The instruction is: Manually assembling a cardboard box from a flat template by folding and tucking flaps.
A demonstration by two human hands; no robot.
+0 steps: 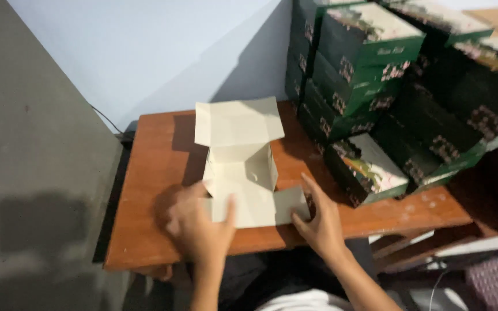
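A pale cream cardboard box blank [241, 161] lies partly folded on a brown wooden table [151, 173], its lid flap standing open toward the wall. My left hand [194, 222] presses on the near left flap, thumb on top of the card. My right hand [321, 222] holds the near right flap, fingers on its edge. Both hands are at the table's front edge.
A stack of several finished dark green boxes [387, 92] with floral tops fills the right half of the table, close to the blank. A light blue wall [145, 52] stands behind. A grey floor [36, 173] lies to the left, with a thin black cable [106, 120] by the wall.
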